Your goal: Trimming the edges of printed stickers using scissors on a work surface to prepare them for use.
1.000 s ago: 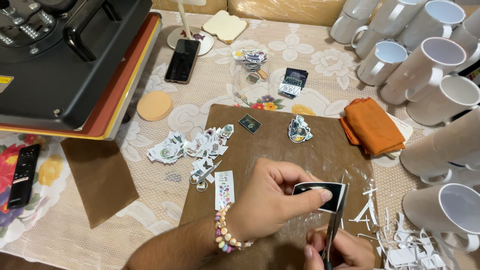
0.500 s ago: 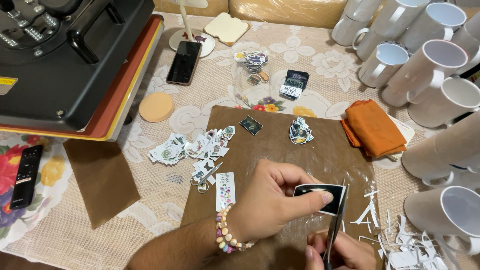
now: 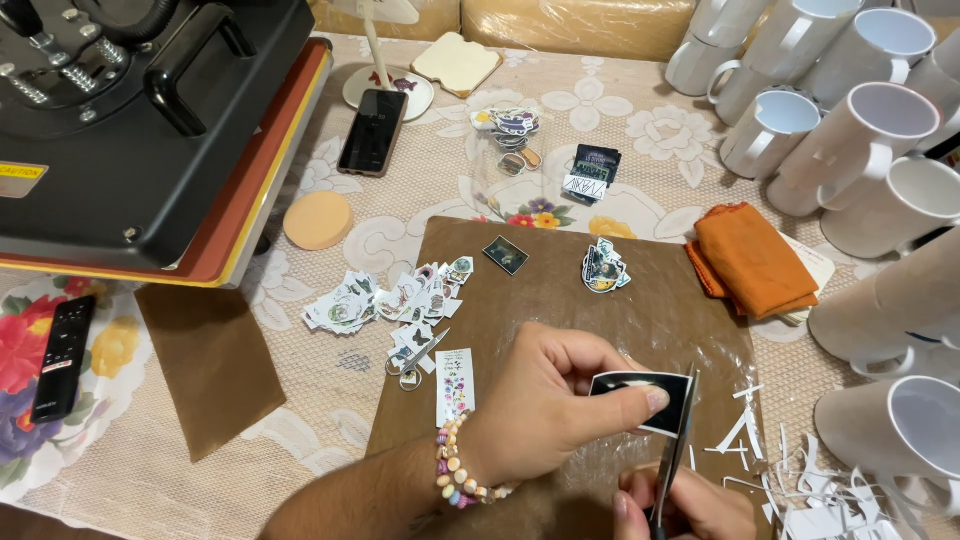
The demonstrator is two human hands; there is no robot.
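Note:
My left hand (image 3: 560, 405), with a bead bracelet on the wrist, pinches a small black-edged printed card (image 3: 645, 398) between thumb and fingers. My right hand (image 3: 685, 505) sits at the bottom edge and grips a pair of scissors (image 3: 672, 452). The blades stand upright against the card's right side. Both hands hover over a brown sheet (image 3: 560, 330) on the lace tablecloth. White paper trimmings (image 3: 800, 490) lie to the right of the hands.
A black heat press (image 3: 130, 120) fills the upper left. Several white mugs (image 3: 850, 130) are stacked along the right. A pile of cut stickers (image 3: 395, 300), an orange cloth (image 3: 755, 260), a phone (image 3: 373, 130), a remote (image 3: 62, 355) and a round orange pad (image 3: 317, 220) lie around.
The hands, card and scissors have stayed almost still; the view has shifted only slightly.

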